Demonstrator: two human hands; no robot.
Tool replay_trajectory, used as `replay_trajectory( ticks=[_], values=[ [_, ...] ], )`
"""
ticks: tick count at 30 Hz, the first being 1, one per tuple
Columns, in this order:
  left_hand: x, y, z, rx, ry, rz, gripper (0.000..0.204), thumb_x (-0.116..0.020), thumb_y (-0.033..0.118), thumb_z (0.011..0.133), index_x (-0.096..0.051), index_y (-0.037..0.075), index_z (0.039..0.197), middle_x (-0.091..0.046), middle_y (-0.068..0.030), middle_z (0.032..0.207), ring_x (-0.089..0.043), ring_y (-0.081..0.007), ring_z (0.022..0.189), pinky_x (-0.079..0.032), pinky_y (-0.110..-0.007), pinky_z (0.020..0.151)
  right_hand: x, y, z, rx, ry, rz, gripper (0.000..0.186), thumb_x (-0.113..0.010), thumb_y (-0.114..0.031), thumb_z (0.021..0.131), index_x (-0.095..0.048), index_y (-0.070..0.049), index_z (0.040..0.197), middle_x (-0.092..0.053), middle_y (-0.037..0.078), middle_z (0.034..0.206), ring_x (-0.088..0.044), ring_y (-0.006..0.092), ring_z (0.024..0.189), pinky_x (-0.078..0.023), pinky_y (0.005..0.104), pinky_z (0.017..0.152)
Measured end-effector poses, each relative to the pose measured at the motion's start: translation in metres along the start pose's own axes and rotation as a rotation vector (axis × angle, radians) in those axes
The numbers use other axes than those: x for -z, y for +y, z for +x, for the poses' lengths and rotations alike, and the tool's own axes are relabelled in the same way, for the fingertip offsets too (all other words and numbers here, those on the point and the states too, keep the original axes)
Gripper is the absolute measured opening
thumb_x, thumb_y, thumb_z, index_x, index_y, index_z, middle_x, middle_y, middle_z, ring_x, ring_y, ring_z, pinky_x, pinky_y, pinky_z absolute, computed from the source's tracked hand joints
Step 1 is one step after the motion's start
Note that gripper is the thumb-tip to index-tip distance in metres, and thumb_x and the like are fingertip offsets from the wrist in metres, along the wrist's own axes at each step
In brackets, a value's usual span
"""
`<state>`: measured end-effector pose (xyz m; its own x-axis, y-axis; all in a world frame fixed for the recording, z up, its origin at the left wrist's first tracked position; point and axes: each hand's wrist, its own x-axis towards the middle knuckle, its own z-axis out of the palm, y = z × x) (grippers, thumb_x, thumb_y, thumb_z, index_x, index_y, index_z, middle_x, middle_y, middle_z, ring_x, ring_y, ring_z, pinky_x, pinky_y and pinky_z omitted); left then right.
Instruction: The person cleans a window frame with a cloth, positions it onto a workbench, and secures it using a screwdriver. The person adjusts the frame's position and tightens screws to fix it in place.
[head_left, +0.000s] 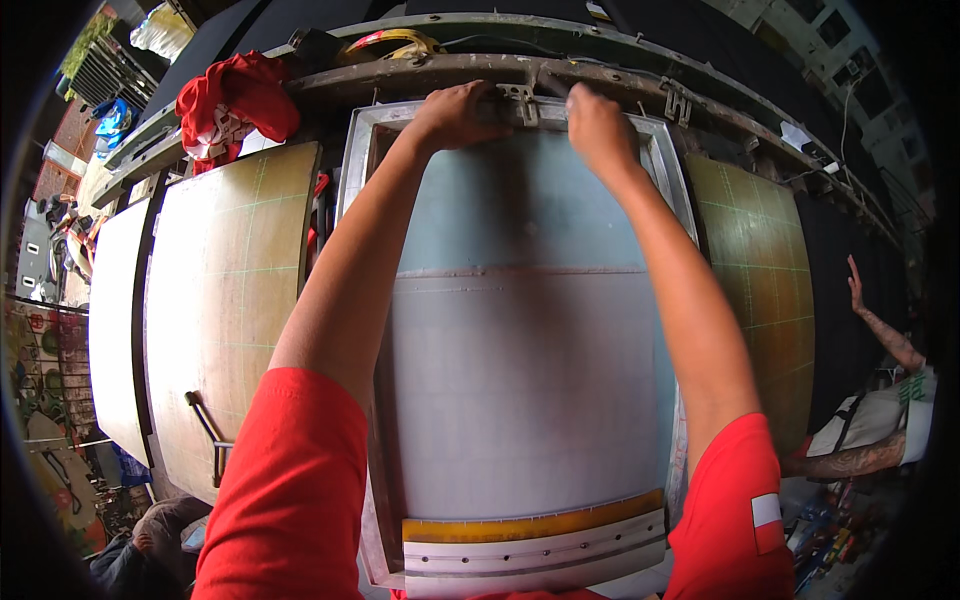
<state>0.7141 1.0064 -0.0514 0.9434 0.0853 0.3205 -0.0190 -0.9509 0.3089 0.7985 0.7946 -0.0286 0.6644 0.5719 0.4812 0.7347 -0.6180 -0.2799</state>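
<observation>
In front of me lies a screen-printing frame with metal edges and a pale, blue-grey mesh. My left hand is closed over its far edge, just left of a metal clamp. To the right of that clamp, my right hand is closed around a dark, blurred tool handle, its kind unclear. Across the near end of the mesh rests a squeegee with an amber blade and a white holder dotted with screws.
Wooden boards with green grid lines flank the frame, one at left and one at right. A Y-shaped wrench lies on the left board. Red cloth hangs over the far rail. Another person's arm shows at right.
</observation>
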Motion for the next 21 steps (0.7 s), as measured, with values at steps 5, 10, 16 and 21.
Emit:
replay_trajectory(
  ticks=[5, 10, 16, 21],
  values=[
    [0.0, 0.001, -0.003, -0.007, 0.012, 0.034, 0.077, -0.071, 0.051, 0.068, -0.049, 0.002, 0.123, -0.058, -0.018, 0.116, -0.053, -0.0317, 0.111, -0.042, -0.038, 0.094, 0.0, -0.002, -0.007, 0.029, 0.194, 0.156, 0.018, -0.047, -0.019, 0.089, -0.053, -0.004, 0.083, -0.062, 0.019, 0.077, -0.06, 0.04, 0.076, -0.047, 0.0494, 0.065],
    [-0.001, -0.005, -0.002, -0.008, 0.018, 0.02, 0.084, -0.067, 0.06, 0.065, -0.048, 0.002, 0.124, -0.058, -0.018, 0.115, -0.055, -0.0303, 0.11, -0.041, -0.038, 0.094, -0.003, -0.003, -0.006, 0.04, 0.032, 0.117, 0.018, -0.047, -0.02, 0.089, -0.055, -0.004, 0.086, -0.063, 0.019, 0.078, -0.06, 0.04, 0.077, -0.047, 0.0487, 0.064],
    [0.004, 0.009, -0.003, 0.035, 0.011, 0.043, 0.084, -0.067, 0.06, 0.065, -0.048, 0.003, 0.124, -0.058, -0.0174, 0.116, -0.054, -0.0302, 0.11, -0.041, -0.038, 0.095, -0.01, -0.012, -0.002, 0.073, 0.101, 0.184, 0.016, -0.048, -0.018, 0.088, -0.056, -0.005, 0.087, -0.063, 0.017, 0.078, -0.061, 0.0377, 0.078, -0.048, 0.0486, 0.065],
    [0.006, 0.007, -0.002, 0.062, -0.03, 0.042, 0.085, -0.068, 0.058, 0.064, -0.048, 0.003, 0.125, -0.058, -0.0174, 0.116, -0.054, -0.031, 0.11, -0.04, -0.039, 0.095, -0.012, -0.025, -0.006, 0.069, 0.039, 0.169, 0.016, -0.049, -0.019, 0.088, -0.056, -0.005, 0.085, -0.063, 0.017, 0.079, -0.061, 0.0376, 0.076, -0.049, 0.0483, 0.064]
  ],
)
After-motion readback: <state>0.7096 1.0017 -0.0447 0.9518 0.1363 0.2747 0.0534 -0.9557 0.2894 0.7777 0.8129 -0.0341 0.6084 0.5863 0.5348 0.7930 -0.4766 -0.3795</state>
